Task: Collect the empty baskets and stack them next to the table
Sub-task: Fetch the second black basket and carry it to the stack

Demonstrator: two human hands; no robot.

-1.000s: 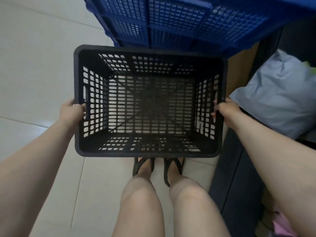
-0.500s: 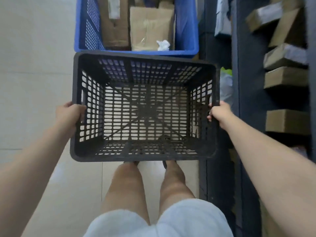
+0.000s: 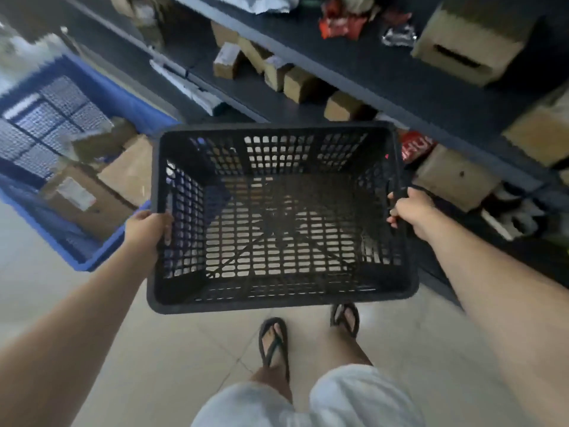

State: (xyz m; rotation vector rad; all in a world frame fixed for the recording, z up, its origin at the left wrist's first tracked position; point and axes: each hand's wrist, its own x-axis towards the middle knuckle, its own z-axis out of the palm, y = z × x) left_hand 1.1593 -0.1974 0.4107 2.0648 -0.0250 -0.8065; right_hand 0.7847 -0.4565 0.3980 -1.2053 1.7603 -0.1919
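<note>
An empty black slotted basket hangs in the air in front of me, above the tiled floor and my feet. My left hand grips its left rim, fingers curled over the edge. My right hand grips the right rim the same way. The basket is held level and its open top faces me. Nothing lies inside it.
A blue crate holding cardboard boxes stands on the floor at the left. Dark shelving with several small cardboard parcels runs across the top and right. Beige floor tiles spread below me, with my sandalled feet under the basket.
My view has swung to the right: the blue crate slid from straight ahead to the left, and the shelving now fills the top. Both hands keep their hold on the basket.
</note>
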